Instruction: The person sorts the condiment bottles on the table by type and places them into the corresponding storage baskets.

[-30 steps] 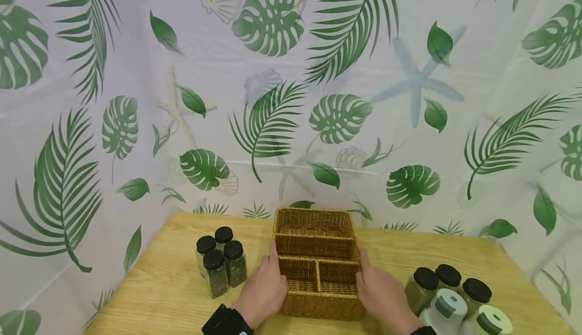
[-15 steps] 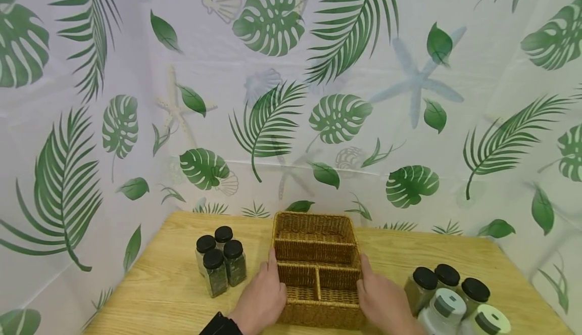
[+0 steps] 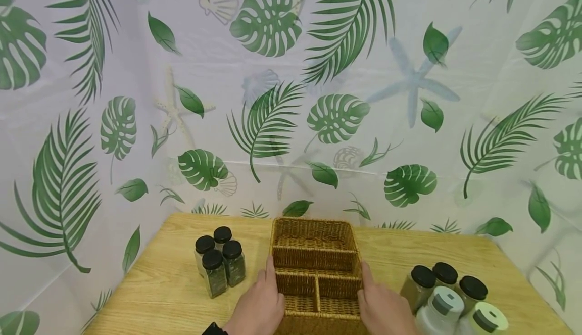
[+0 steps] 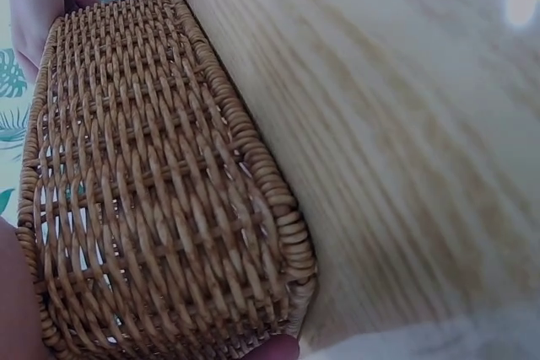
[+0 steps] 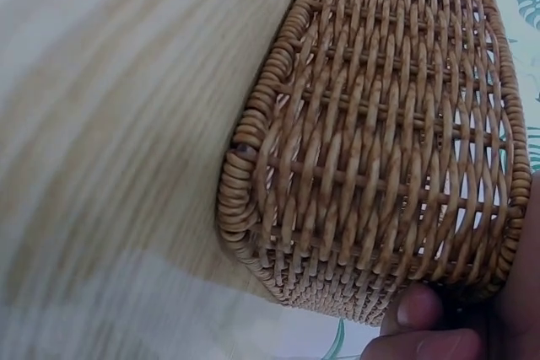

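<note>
Basket (image 3: 317,260): woven wicker, ridged, faint sheen. Table (image 3: 150,289) under basket: wood-grained, smooth, glossy where light strikes. Jars (image 3: 216,280) left of basket: clear, glass-looking; black lids (image 3: 212,260) smooth. Bottles (image 3: 435,320) right of basket: translucent; pale lids (image 3: 450,298) smooth. Sheet (image 3: 291,80) behind basket: smooth, creased; plastic or cloth unclear.

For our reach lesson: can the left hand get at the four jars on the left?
Probably, after releasing the basket it holds; nothing visible stands between the left hand and those jars.

Comprises one brown woven basket (image 5: 380,124), on pale wood-grain tabletop (image 5: 118,141), near its edge; includes right hand (image 5: 439,345), gripping basket's end; adds leaf-print backdrop (image 5: 528,10).
</note>
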Available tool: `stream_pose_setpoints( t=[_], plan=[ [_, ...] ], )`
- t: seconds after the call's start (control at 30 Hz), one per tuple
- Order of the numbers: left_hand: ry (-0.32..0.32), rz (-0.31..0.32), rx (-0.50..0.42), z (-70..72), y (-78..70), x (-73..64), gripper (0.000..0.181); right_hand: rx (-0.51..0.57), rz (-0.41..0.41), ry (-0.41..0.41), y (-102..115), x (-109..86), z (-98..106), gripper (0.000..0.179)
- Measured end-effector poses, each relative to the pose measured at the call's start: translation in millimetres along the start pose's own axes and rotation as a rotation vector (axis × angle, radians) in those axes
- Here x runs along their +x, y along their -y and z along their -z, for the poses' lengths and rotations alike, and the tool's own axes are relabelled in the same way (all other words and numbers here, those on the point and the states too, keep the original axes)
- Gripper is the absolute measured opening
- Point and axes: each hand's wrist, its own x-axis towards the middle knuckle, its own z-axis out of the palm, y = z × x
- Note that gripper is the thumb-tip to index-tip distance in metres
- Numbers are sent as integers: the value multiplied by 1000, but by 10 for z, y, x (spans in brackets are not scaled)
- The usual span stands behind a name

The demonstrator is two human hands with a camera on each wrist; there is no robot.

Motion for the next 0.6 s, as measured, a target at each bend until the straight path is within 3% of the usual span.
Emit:
stream_pose_setpoints(
  t=[0.6],
  plan=[
    [-26, 16, 128, -22, -40, -159, 72, -16, -24, 27, 34, -177, 4, 60]
  ],
)
